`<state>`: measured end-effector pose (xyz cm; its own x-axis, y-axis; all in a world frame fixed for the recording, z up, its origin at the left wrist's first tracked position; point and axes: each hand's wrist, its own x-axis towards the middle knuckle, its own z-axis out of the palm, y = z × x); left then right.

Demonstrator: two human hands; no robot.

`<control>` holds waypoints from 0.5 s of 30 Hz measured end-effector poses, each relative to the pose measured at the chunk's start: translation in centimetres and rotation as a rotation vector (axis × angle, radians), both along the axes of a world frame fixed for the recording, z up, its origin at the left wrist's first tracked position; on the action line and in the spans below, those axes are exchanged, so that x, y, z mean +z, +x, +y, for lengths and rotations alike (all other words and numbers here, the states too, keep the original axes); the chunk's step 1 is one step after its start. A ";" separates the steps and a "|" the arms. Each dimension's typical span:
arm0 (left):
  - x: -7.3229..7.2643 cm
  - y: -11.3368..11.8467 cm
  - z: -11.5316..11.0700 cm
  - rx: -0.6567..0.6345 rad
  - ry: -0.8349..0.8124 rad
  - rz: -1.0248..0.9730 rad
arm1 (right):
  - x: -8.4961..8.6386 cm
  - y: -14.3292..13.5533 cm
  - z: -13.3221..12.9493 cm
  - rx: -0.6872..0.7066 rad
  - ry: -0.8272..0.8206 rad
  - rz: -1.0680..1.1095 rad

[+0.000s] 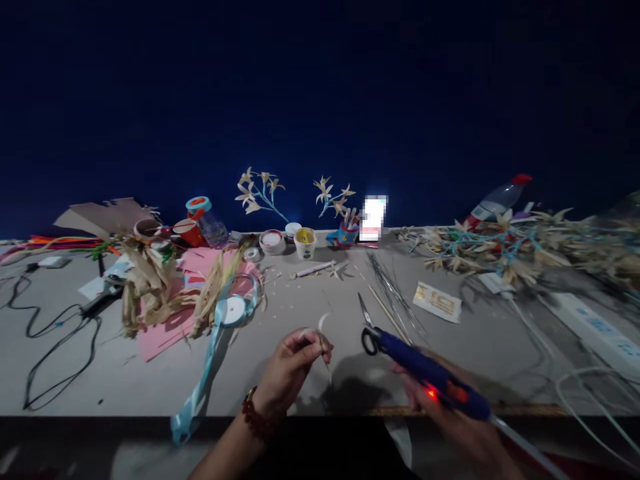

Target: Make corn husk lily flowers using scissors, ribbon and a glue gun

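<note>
My left hand (pixel 297 360) is closed in a pinch just above the table's front part. Between its fingertips is a thin pale husk strip (pixel 325 323), its curved tip pointing up and a narrow end hanging below. My right hand (pixel 440 417) is wrapped around a dark blue glue gun (pixel 425 370) with an orange patch and a lit red lamp. The gun points left and away from me; a pale stick or cord trails from its rear. Scissors (pixel 367 323) lie by its front end, partly covered by it.
Thin wires (pixel 393 287) and a white-gold packet (pixel 437 302) lie beyond the gun. Blue ribbon (pixel 213 363), pink paper (pixel 160 333) and dried husks (pixel 145 287) occupy the left. Husk flowers (pixel 520 247), a power strip (pixel 595 327) and cables spread across the right. Cups and a bright phone (pixel 374 217) stand behind.
</note>
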<state>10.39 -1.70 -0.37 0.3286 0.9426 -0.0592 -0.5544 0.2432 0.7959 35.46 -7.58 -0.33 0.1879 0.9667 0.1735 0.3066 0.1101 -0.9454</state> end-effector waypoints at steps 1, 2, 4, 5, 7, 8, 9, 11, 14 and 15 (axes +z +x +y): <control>0.0 0.1 -0.1 -0.009 -0.016 -0.024 | 0.3 -1.2 0.0 0.034 0.050 -0.060; 0.1 0.1 -0.2 -0.015 -0.029 -0.037 | 0.7 -2.1 0.2 0.074 0.097 -0.116; 0.2 0.0 -0.3 -0.016 -0.052 -0.047 | 1.3 -3.3 0.6 0.159 0.173 -0.201; 0.2 0.0 -0.4 -0.010 -0.062 -0.051 | 1.6 -3.5 0.9 0.199 0.186 -0.221; 0.4 -0.1 -0.4 -0.003 -0.071 -0.056 | 2.0 -3.7 1.2 0.263 0.178 -0.244; 0.4 -0.2 -0.4 0.000 -0.070 -0.059 | 2.2 -3.7 1.3 0.294 0.168 -0.256; 0.5 -0.2 -0.4 0.001 -0.066 -0.063 | 2.4 -3.8 1.3 0.318 0.160 -0.269; 0.5 -0.3 -0.4 0.001 -0.059 -0.068 | 2.8 -3.8 1.4 0.357 0.150 -0.298; 0.3 -0.3 -0.4 -0.011 -0.055 -0.066 | 3.4 -4.0 1.5 0.391 0.154 -0.323; 0.3 -0.3 -0.4 -0.014 -0.051 -0.059 | 3.5 -4.0 1.5 0.404 0.153 -0.326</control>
<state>10.11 -2.11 -0.08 0.3464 0.9341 -0.0867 -0.5965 0.2907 0.7482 31.44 -6.05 3.17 -0.2809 0.9100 0.3051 0.4862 0.4090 -0.7723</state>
